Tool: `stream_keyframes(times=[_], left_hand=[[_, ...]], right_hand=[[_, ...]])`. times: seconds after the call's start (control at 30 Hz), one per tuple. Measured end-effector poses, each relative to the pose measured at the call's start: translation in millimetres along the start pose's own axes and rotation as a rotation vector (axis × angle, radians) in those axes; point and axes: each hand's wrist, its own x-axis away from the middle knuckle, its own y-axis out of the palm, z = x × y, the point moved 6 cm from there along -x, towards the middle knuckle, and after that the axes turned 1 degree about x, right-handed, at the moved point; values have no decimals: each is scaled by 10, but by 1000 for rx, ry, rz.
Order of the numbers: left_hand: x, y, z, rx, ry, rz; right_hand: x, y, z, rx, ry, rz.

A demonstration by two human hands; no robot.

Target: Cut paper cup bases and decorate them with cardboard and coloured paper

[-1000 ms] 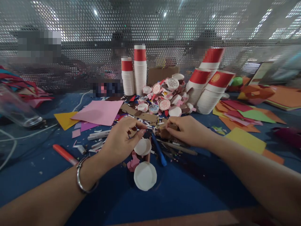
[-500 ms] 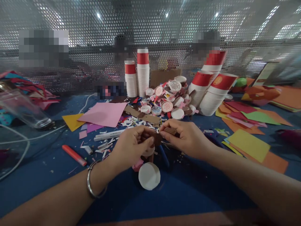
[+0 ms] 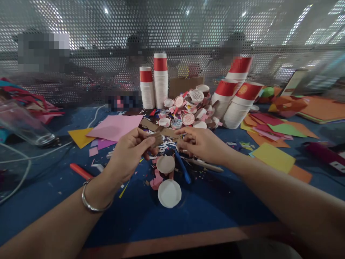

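My left hand (image 3: 129, 151) pinches a small brown piece of cardboard (image 3: 155, 139) between thumb and fingers, above the paper scraps. Off to its right, my right hand (image 3: 201, 144) has its fingers curved with index finger and thumb apart; I see nothing held there. Below the hands lie two round white cup bottoms (image 3: 169, 193), one in front of the other, with crumpled pink paper (image 3: 156, 180) beside them. A blue pen-like tool (image 3: 183, 167) lies just right of these discs. Longer cardboard strips (image 3: 151, 126) rest behind my hands.
Stacked red-and-white paper cups (image 3: 160, 82) stand behind, with more leaning stacks (image 3: 237, 108) at right. Between them is a pile of cut cup bottoms (image 3: 188, 118). Coloured paper (image 3: 273, 158) lies right, pink sheets (image 3: 115, 127) left. A clear bottle (image 3: 29, 126) and red marker (image 3: 81, 171) are at left.
My hands have moved apart, the left going leftward with the cardboard, while the right hand's fingers have spread from their pinch on brown cardboard. The view has shifted slightly.
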Motion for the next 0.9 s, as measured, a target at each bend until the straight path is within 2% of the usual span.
stream_keyframes(times=[0.13, 0.2, 0.33, 0.43, 0.5, 0.67, 0.9], left_hand=[[37, -32, 33, 1, -13, 13], [47, -41, 31, 31, -26, 14], [68, -26, -30, 152, -92, 5], [95, 17, -80, 225, -135, -21], [120, 59, -103, 236, -158, -58], [179, 142, -148, 219, -225, -129], [203, 151, -170, 220, -254, -142]], right_hand=[[113, -150, -36, 61, 8, 115], [239, -207, -75, 138, 12, 101], [568, -149, -118, 360, -1, -77], [785, -14, -48, 454, 25, -206], [867, 44, 16, 483, 57, -230], [874, 53, 93, 473, 119, -229], [785, 47, 52, 517, 131, -232]])
